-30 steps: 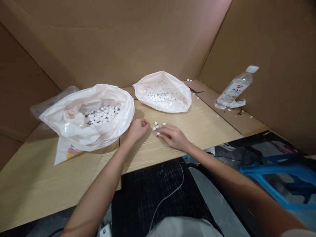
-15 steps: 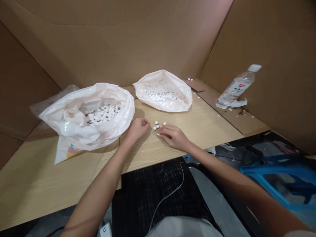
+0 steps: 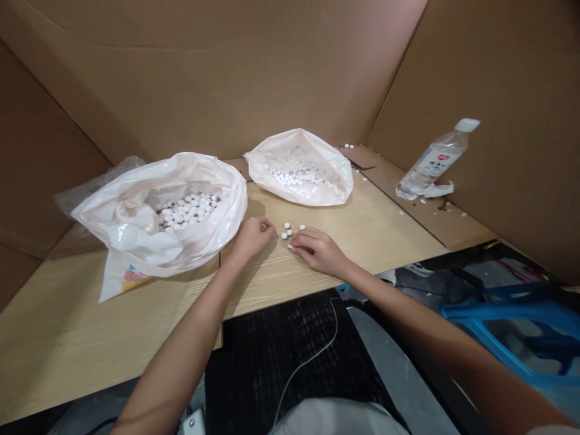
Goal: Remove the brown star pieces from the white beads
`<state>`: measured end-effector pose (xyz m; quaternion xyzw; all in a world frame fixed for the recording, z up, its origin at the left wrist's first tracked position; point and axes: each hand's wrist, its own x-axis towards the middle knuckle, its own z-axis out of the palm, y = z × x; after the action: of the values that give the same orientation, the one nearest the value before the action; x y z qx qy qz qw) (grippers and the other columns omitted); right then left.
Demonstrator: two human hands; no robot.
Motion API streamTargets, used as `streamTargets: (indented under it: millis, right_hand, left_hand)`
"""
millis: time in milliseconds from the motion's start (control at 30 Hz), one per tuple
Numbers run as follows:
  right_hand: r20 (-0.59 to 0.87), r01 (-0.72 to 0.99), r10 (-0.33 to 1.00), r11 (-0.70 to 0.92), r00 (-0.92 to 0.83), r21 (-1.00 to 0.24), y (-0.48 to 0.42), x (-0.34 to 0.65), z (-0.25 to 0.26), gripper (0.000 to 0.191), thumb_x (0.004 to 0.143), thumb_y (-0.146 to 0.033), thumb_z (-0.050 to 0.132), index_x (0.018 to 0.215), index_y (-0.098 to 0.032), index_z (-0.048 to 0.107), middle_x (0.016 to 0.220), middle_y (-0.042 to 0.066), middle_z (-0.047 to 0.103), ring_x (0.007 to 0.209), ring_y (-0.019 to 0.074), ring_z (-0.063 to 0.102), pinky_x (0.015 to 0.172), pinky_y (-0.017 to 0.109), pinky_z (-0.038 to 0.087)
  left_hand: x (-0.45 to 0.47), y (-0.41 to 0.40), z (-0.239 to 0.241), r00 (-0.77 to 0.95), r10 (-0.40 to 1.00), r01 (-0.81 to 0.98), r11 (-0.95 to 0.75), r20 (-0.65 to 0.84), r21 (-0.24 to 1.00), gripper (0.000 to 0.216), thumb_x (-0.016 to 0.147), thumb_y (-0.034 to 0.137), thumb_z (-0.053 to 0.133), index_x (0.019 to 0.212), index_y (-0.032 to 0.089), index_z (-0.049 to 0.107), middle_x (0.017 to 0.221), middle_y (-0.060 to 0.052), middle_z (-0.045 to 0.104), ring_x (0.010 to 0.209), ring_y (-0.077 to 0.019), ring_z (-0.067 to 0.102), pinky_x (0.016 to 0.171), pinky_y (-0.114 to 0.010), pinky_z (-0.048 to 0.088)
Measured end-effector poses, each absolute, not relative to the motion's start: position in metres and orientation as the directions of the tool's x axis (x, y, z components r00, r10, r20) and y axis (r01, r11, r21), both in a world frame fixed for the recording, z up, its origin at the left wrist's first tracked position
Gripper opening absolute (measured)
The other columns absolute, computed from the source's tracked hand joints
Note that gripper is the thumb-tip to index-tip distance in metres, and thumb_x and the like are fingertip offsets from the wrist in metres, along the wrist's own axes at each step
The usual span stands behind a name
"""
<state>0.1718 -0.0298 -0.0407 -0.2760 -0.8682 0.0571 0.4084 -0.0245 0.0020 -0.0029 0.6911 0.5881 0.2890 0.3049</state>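
Note:
Small white balls (image 3: 284, 235) lie in a loose cluster on the wooden tabletop between my hands. My right hand (image 3: 321, 249) pinches one white ball (image 3: 290, 246) at its fingertips, and another ball rests by its knuckles. Just left of the cluster, my left hand (image 3: 255, 235) is closed in a pinch. A faint thin tip seems to stick out of it, too small to name. Beside my left forearm, an open white plastic bag (image 3: 203, 160) holds many white balls with brownish spots among them. A second open white bag (image 3: 294, 136) with plainer white balls stands behind the cluster.
Cardboard walls (image 3: 217, 78) enclose the tabletop (image 3: 385, 229) at the back and sides. A clear bottle with a white cap (image 3: 430, 163) stands at the right beside a crumpled white scrap (image 3: 438, 190). A blue plastic stool (image 3: 489, 314) is below, at the right.

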Motion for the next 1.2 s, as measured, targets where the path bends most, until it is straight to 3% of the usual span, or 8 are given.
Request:
streamTargets:
  millis: [367,900,1200]
  right_hand:
    - [0.670,0.440,0.534,0.836,-0.515,-0.328,-0.0282,0.1722,-0.0434,0.014,0.092,-0.017,0.052,0.087,-0.015,0.065,0.091,0.008,0.068,0.088,0.0188,0.060,0.081,0.036,0.052]
    - [0.672,0.430,0.523,0.844,-0.525,-0.321,-0.0244,0.1717,-0.0471,0.016,0.090,-0.013,0.053,0.087,-0.014,0.068,0.090,0.007,0.068,0.086,0.0182,0.061,0.077,0.034,0.052]
    - [0.590,0.501,0.563,0.816,-0.578,-0.287,-0.0253,0.1696,-0.0411,0.019,0.091,-0.013,0.050,0.084,-0.014,0.068,0.087,0.009,0.066,0.085,0.0185,0.059,0.076,0.033,0.050]
  left_hand:
    - [-0.0239,0.0017,-0.0013,0.135,0.990,0.656,-0.118,0.037,0.745,0.021,0.073,0.023,0.050,0.075,0.013,0.069,0.058,0.002,0.060,0.055,-0.0054,0.045,0.058,-0.017,0.028]
    - [-0.0232,0.0003,0.0002,0.128,0.991,0.657,-0.105,0.027,0.746,0.021,0.074,0.021,0.050,0.076,0.013,0.070,0.061,0.001,0.061,0.057,-0.0057,0.046,0.059,-0.017,0.029]
    - [-0.0224,0.0003,0.0004,0.117,0.993,0.651,-0.090,0.017,0.754,0.021,0.075,0.022,0.052,0.077,0.012,0.070,0.056,0.002,0.058,0.055,-0.0061,0.043,0.060,-0.017,0.030]
